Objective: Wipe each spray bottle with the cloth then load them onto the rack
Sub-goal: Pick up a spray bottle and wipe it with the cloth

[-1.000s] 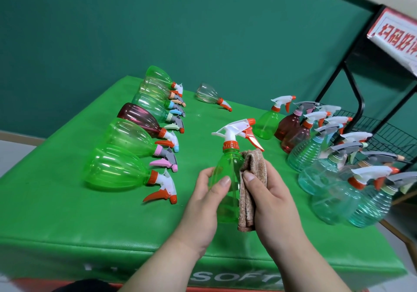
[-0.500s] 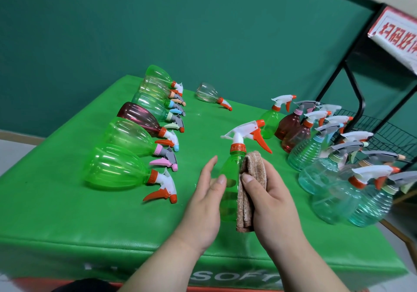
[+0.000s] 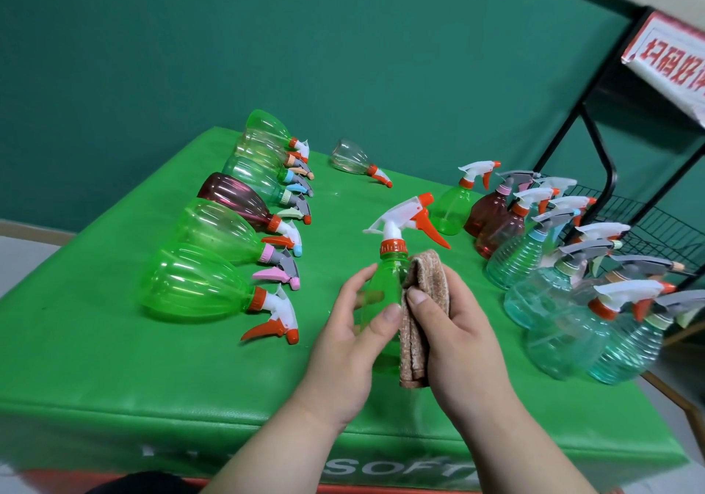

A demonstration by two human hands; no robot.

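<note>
A green spray bottle [image 3: 385,284] with a white and orange trigger head stands upright near the front of the green table [image 3: 114,371]. My left hand [image 3: 347,329] grips its body from the left, thumb across the front. My right hand [image 3: 457,333] holds a folded brown cloth [image 3: 414,325] pressed against the bottle's right side. The black wire rack [image 3: 648,226] stands off the table's right edge.
Several bottles, green, clear and one dark red, lie on their sides in a row at the left [image 3: 213,234]. One clear bottle [image 3: 354,160] lies at the back. Several upright bottles [image 3: 553,276] crowd the right side, in front of the rack. A red-lettered sign [image 3: 671,62] hangs at upper right.
The bottle has turned in my hands, its nozzle swinging further right. My left hand loosened around it half a second ago and now grips it again. The cloth stays pressed on the right side.
</note>
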